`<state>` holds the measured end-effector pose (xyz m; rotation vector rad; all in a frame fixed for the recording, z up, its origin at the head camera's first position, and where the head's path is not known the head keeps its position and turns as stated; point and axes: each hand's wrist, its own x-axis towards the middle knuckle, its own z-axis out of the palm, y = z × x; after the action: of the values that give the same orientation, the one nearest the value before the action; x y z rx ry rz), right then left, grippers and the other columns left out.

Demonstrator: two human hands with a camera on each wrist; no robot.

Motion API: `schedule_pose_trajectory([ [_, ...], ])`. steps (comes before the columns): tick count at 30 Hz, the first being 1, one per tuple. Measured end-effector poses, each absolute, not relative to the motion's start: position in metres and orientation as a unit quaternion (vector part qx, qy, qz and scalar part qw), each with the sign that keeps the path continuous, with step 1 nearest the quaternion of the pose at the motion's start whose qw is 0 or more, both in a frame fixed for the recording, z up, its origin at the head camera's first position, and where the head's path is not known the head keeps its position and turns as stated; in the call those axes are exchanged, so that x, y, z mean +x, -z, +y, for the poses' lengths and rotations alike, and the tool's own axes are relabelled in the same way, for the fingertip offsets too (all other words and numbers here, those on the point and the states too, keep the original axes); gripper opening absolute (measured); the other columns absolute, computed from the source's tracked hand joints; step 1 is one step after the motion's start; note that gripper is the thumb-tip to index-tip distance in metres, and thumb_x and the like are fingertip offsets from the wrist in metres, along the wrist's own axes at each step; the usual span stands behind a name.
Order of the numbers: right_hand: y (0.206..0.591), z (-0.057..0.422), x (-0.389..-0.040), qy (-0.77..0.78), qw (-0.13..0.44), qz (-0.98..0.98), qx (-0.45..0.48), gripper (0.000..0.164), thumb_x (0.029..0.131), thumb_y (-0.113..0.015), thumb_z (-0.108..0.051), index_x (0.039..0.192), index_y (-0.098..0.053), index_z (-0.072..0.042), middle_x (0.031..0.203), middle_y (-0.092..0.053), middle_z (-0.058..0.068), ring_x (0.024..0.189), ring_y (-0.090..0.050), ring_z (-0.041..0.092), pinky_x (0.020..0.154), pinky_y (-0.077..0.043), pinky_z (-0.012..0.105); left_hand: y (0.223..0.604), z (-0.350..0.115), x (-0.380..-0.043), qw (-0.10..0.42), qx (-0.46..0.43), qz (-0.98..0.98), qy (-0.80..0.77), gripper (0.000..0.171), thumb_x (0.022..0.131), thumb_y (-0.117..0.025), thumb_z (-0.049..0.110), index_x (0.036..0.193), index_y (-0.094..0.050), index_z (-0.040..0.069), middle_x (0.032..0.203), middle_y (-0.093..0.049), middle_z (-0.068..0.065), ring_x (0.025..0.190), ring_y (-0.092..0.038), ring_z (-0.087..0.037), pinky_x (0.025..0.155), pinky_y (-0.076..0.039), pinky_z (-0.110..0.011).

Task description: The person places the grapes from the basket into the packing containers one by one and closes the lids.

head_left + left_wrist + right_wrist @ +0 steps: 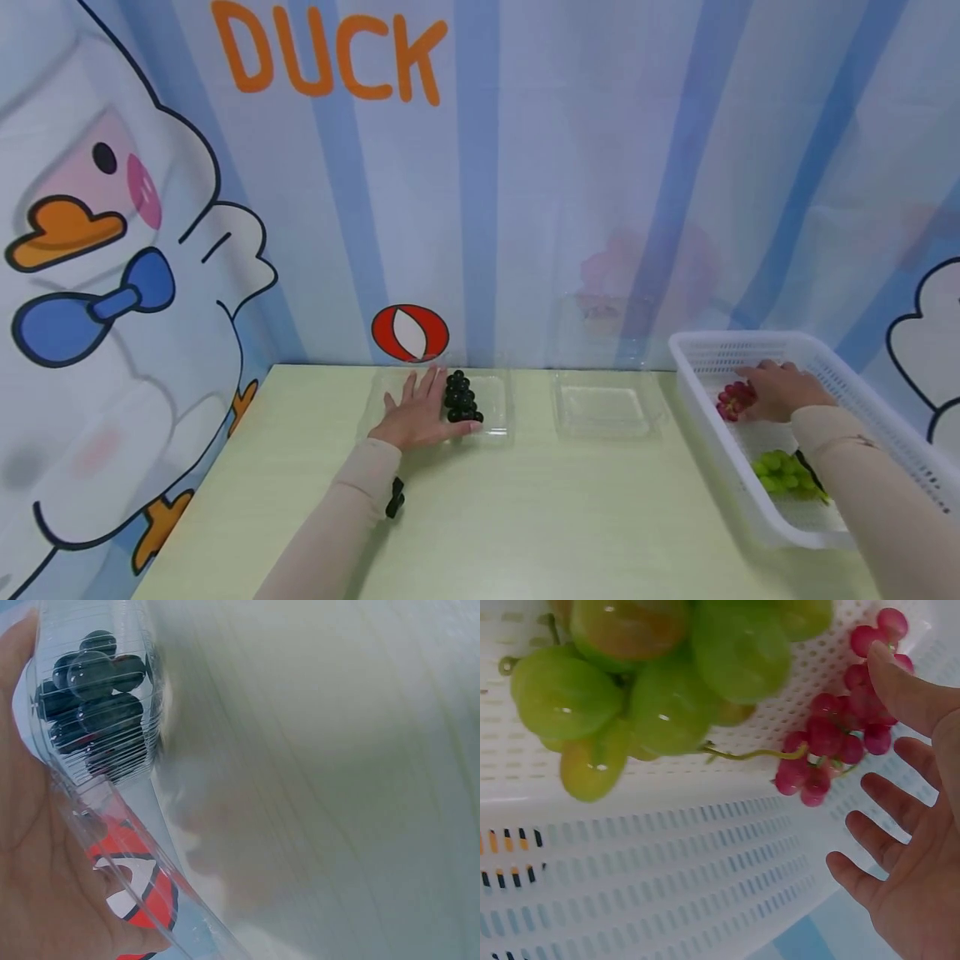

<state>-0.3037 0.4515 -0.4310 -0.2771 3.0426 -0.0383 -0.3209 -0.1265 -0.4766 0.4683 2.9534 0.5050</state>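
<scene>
Right wrist view: red grapes [836, 731], upper right, are apparently ungripped by the spread right hand [922, 862]. Rolling could be caused by uneven closing.

Near-black grapes [460, 398], pinkish-red grapes [732, 403], green grapes [782, 475]; white basket [738, 354]; beige sleeves [348, 508]; pale yellow-green desk [570, 517], perhaps faintly streaked; blue-striped backdrop [525, 167] with orange lettering [345, 57].

Indoor setup: table [525, 517], cartoon-duck backdrop [570, 167]

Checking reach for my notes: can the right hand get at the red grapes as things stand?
Likely yes: the right hand is over the white basket, thumb at the red grapes; the green grapes lie aside, not between.
</scene>
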Motion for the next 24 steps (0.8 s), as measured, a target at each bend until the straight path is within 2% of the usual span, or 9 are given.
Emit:
schedule_pose_trajectory([
  [5, 0.445, 0.461, -0.302, 0.008, 0.029, 0.996, -0.086, 0.074, 0.085, -0.081, -0.028, 0.142, -0.048, 0.006, 0.130, -0.048, 0.042, 0.112, -0.046, 0.065, 0.084, -0.046, 0.073, 0.478, -0.126, -0.322, 0.057, 0.154, 0.972, -0.166, 0.120, 0.078, -0.053, 0.087, 0.165, -0.012, 0.014, 0.172, -0.008, -0.009, 0.154, -0.007, -0.047, 0.109, -0.010, -0.082],
  [11, 0.456, 0.468, -0.300, -0.004, 0.020, 0.997, -0.072, 0.072, 0.085, -0.081, -0.029, 0.140, -0.049, 0.005, 0.124, -0.046, 0.041, 0.106, -0.047, 0.064, 0.078, -0.047, 0.072, 0.479, -0.126, -0.322, 0.058, 0.157, 0.971, -0.168, 0.121, 0.078, -0.053, 0.088, 0.165, -0.011, 0.015, 0.172, -0.008, -0.009, 0.155, -0.005, -0.046, 0.109, -0.009, -0.082],
  [16, 0.460, 0.470, -0.302, -0.002, 0.027, 0.998, -0.061, 0.065, 0.087, -0.078, -0.026, 0.137, -0.050, 0.006, 0.115, -0.043, 0.042, 0.096, -0.049, 0.060, 0.073, -0.048, 0.069, 0.480, -0.127, -0.323, 0.055, 0.158, 0.972, -0.168, 0.121, 0.078, -0.053, 0.087, 0.165, -0.011, 0.014, 0.172, -0.008, -0.010, 0.155, -0.006, -0.047, 0.108, -0.009, -0.083],
  [20, 0.461, 0.470, -0.305, 0.014, 0.042, 0.998, -0.053, 0.057, 0.090, -0.074, -0.022, 0.133, -0.047, 0.007, 0.110, -0.038, 0.043, 0.088, -0.051, 0.054, 0.066, -0.051, 0.063, 0.480, -0.128, -0.323, 0.053, 0.156, 0.972, -0.166, 0.120, 0.079, -0.053, 0.086, 0.165, -0.011, 0.014, 0.171, -0.009, -0.010, 0.155, -0.007, -0.047, 0.108, -0.010, -0.084],
  [24, 0.462, 0.470, -0.305, 0.018, 0.056, 0.997, -0.045, 0.050, 0.093, -0.069, -0.017, 0.131, -0.047, 0.006, 0.114, -0.038, 0.043, 0.090, -0.052, 0.053, 0.069, -0.052, 0.061, 0.479, -0.128, -0.323, 0.055, 0.156, 0.973, -0.164, 0.119, 0.080, -0.054, 0.085, 0.165, -0.011, 0.014, 0.172, -0.008, -0.009, 0.155, -0.007, -0.046, 0.108, -0.010, -0.083],
])
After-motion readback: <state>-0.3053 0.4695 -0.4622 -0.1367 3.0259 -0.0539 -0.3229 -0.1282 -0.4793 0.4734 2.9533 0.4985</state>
